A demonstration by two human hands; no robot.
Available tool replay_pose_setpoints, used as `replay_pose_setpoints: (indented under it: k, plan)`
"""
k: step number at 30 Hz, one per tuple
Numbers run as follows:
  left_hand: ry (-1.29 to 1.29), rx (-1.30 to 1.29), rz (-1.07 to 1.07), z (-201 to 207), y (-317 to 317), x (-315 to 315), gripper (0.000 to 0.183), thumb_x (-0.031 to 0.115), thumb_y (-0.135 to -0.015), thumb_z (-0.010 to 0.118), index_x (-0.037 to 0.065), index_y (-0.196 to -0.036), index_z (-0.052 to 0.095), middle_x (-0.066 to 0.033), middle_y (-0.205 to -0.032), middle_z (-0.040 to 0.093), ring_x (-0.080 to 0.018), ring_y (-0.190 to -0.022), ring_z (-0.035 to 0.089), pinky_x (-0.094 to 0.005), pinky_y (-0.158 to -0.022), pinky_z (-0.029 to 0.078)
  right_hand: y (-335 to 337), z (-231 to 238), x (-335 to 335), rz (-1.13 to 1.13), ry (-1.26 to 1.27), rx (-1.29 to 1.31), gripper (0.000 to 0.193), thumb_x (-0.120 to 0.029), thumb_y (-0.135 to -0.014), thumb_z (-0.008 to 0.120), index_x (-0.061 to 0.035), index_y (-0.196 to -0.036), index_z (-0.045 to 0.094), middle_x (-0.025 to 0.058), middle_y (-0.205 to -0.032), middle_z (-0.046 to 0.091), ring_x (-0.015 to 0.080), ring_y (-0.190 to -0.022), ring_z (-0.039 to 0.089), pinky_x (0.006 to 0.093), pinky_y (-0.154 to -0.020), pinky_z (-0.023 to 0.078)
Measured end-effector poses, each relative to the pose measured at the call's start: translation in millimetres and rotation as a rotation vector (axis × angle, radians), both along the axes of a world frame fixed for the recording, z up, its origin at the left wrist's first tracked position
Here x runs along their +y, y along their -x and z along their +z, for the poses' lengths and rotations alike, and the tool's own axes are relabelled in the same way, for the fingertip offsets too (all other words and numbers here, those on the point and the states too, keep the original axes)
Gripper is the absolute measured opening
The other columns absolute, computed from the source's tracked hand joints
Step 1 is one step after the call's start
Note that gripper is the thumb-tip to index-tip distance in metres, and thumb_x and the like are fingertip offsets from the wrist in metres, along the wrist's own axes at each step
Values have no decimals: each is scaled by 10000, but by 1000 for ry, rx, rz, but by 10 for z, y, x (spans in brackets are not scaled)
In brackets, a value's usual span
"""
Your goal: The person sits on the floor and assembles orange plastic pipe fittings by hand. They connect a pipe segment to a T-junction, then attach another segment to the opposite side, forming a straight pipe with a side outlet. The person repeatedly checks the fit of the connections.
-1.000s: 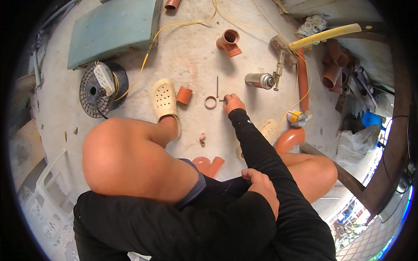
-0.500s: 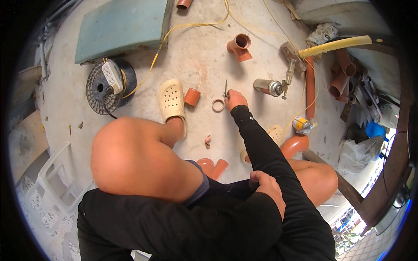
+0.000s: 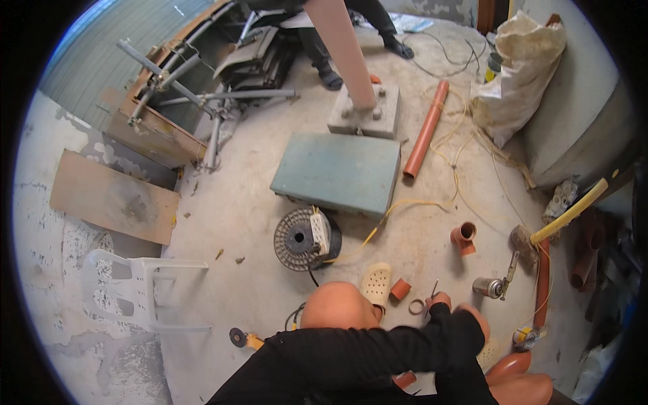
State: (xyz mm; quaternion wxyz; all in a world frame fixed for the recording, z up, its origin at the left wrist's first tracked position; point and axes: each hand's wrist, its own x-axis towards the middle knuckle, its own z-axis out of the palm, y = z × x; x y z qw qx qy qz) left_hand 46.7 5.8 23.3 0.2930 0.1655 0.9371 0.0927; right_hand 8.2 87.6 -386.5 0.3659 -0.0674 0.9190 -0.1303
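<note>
My right hand [image 3: 440, 301] is low over the floor, its fingers closed on a thin dark rod [image 3: 435, 287] that points away from me. I cannot make out what kind of tool the rod is. Just left of this hand lies a narrow reddish-brown pipe ring [image 3: 417, 307]. A short pipe piece [image 3: 400, 289] of the same colour sits farther left, beside my cream clog [image 3: 376, 283]. My left arm crosses in front of me, and my left hand [image 3: 475, 322] is bent by my right forearm; its fingers are mostly hidden.
To the right stand a gas torch canister [image 3: 487, 287], a pipe tee [image 3: 464, 237] and a tin [image 3: 524, 337]. A cable reel [image 3: 297, 237] and blue-green box [image 3: 337, 169] are ahead. A grinder [image 3: 244, 338] and white chair [image 3: 145, 290] lie left. Another person's legs [image 3: 317, 57] show far off.
My view has tipped up and swung left, so more of the room shows. My left hand has moved forward, closer to my right hand. The right hand still holds the rod by the ring.
</note>
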Motion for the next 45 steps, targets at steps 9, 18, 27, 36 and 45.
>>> replay_pose_setpoints:
  k: [9, 18, 27, 36, 45]
  plan:
    - [-323, 256, 47, -436, 915, -1134, 408, 70, -803, 715, 129, -1207, 717, -147, -1068, 746, -362, -1027, 718, -431, -881, 582, 932, 2125, -36, -227, 1085, -412, 143, -116, -944, 709, -13, -1043, 711, 69, -937, 733, 170, -799, 708, 308, -687, 569]
    - [-602, 275, 112, -178, 900, -669, 437, 60, -886, 691, 129, -1306, 590, -153, -997, 734, -372, -937, 715, -443, -820, 571, 1113, 3936, 880, -287, 1006, -489, 299, -204, -915, 794, 26, -1085, 707, 83, -908, 735, 113, -698, 646, 251, -667, 538]
    - [-804, 147, 856, -85, 1017, -1315, 385, 191, -943, 774, 28, -1192, 530, -117, -889, 789, -124, -600, 671, -284, -517, 519, 2193, 3781, 1785, -733, 1303, 593, 199, -177, -1019, 679, -11, -1106, 613, 81, -845, 730, 93, -644, 650, 244, -565, 532]
    - [-347, 189, 751, -260, 1104, -1341, 363, 259, -864, 824, 33, -1078, 637, -140, -926, 788, -251, -793, 757, -351, -752, 589, 2394, 3880, 1917, -1014, 1536, 515, 239, -273, -1017, 699, -47, -1037, 625, 9, -837, 652, 85, -679, 612, 233, -609, 563]
    - [-195, 227, 480, -401, 1145, -987, 368, 279, -878, 787, 101, -1160, 632, -137, -953, 777, -355, -921, 733, -449, -818, 577, 1990, 4180, 1735, -900, 1677, 372, 173, -191, -1038, 656, -59, -1149, 635, 27, -969, 693, 82, -801, 654, 226, -652, 586]
